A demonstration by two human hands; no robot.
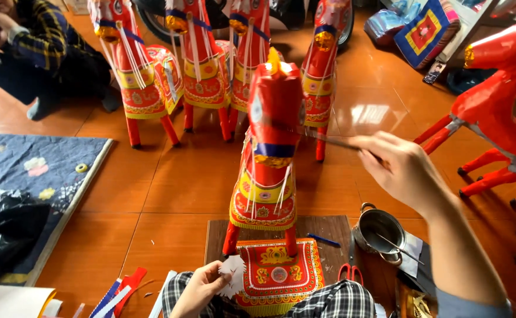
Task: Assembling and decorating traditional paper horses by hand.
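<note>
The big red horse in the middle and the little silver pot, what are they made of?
The red horse figure looks like glossy paper over a frame: its skin shines and creases, with printed yellow trim and white paper fringe. What lies inside is hidden. The small silver pot seems metal, judging by its bright grey reflective rim and handle.

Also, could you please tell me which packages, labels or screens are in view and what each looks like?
Wrapped bundle: on the floor, top right; blue with a red and yellow square panel, shiny film at its left end.
Black plastic bag: left edge; crumpled and glossy.
Small dark rectangular thing: beside the bundle; possibly a phone, too small to tell.
No signs or clear labels show.
</note>
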